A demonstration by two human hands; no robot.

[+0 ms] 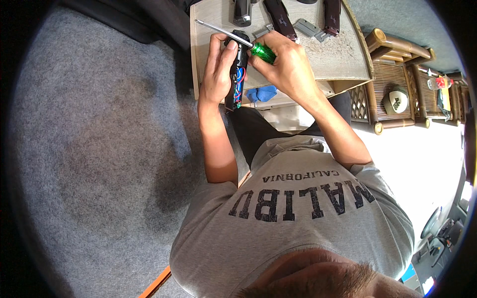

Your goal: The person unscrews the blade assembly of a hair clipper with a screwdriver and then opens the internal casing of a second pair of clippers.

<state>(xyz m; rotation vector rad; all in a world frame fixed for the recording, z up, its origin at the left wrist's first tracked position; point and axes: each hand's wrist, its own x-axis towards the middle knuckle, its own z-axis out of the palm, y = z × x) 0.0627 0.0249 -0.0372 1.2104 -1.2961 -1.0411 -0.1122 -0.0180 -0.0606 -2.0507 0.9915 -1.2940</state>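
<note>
My left hand is closed round an opened black hair clipper, held upright over the near left part of the table. Its lower half lies bare, with blue and red wires and a bit of green circuit board. In my right hand is a screwdriver with a clear green handle. The shaft crosses the clipper's upper end and points to the far left, its tip in the air past my left fingers. My right fingers are close beside the clipper; whether they touch it I cannot tell.
On the wooden table lie dark red clipper housings, a black clipper, a grey metal piece and scattered dark bits. A blue cloth lies at the near edge. Bamboo chairs stand right, one bearing a cap.
</note>
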